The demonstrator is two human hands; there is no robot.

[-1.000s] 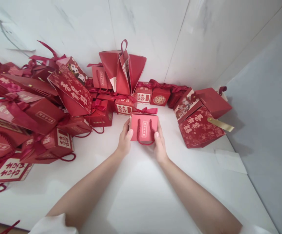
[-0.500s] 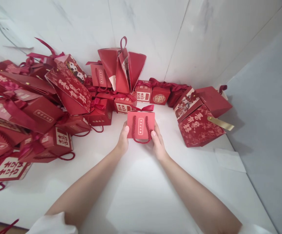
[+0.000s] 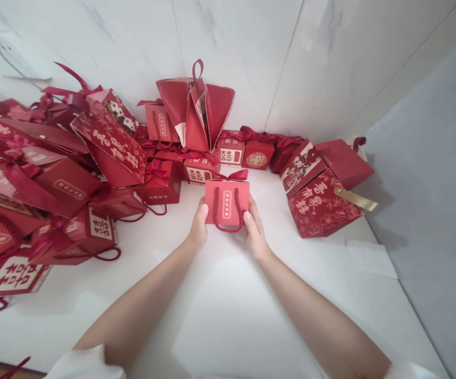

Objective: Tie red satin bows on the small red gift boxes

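Observation:
Between my two hands is a small red gift box (image 3: 212, 202) with a white-printed label, a twisted rope handle hanging over its front and a ribbon bow on top. My left hand (image 3: 200, 223) grips its left side, thumb at the front edge. On the right side, my right hand (image 3: 255, 229) holds it the same way, thumb by the rope. The fingers behind the box are mostly hidden. Just behind it stand a red box with a white character panel (image 3: 199, 173) and a dark red ribboned box (image 3: 160, 184).
A heap of red gift boxes (image 3: 70, 189) with ribbons fills the left side. Taller fan-shaped red boxes (image 3: 210, 113) stand against the marbled wall (image 3: 235, 47). Larger red boxes (image 3: 322, 205), one with a gold strap, sit at the right. The white table (image 3: 228, 316) ends near a grey panel (image 3: 441, 210).
Almost nothing differs. The whole view has shifted very slightly, and both hands keep the same hold on the gift box.

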